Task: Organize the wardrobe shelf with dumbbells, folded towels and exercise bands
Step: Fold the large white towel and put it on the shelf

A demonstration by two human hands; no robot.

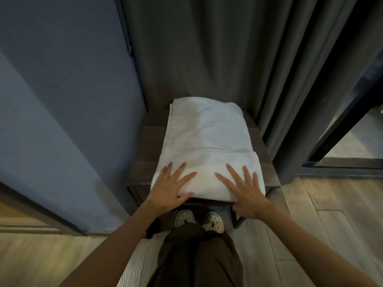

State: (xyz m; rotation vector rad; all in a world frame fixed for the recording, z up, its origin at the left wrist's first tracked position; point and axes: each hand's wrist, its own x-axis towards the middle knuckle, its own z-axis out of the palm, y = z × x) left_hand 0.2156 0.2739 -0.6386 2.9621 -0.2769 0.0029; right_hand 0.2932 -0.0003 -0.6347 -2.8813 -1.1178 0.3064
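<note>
Left hand (172, 187) and right hand (244, 193) lie flat with fingers spread, pressing but gripping nothing.
Both palms rest on the near fold of the white towel (207, 137), which lies lengthwise on the dark shelf (145, 146), its near edge at the shelf's front. To do this well, it seems best to press evenly, smooth outward from the middle, and keep the edges square so the fold does not slip forward.

— What do we see of the towel (207, 137)?
— We see it white and folded, lying flat lengthwise on the dark wooden worktop (143, 141). Its near end is doubled over and reaches the front edge.
</note>
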